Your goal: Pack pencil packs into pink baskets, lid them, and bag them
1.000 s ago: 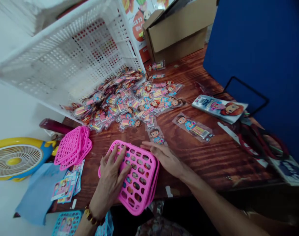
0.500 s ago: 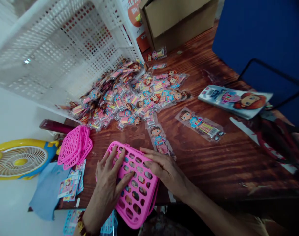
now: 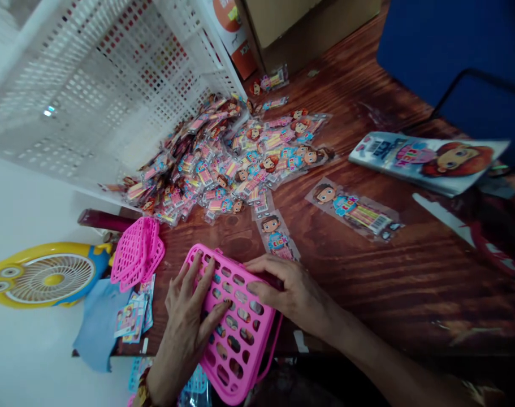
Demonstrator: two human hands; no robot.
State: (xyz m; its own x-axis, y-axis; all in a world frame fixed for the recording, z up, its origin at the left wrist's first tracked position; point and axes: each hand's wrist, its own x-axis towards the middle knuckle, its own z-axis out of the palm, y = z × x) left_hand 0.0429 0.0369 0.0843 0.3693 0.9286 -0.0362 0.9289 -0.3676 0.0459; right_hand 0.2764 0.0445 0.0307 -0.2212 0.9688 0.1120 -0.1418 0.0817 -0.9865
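A pink plastic case with oval holes lies tilted at the table's front edge, with colourful items showing through its holes. My left hand rests on its top face with fingers spread. At the case's upper right edge, my right hand grips the rim between thumb and fingers. Just beyond the case is a clear packet with a cartoon boy, and a similar packet lies farther right. A heap of small packets spills out of a white basket.
Pink perforated lids, printed cards, a blue cloth and a yellow fan are at the left. Behind stands a cardboard box. To the right lie a stack of printed bags and scissors.
The view has shifted slightly. My right hand's fingers have bent more around the case's edge; my left hand stays flat on it.
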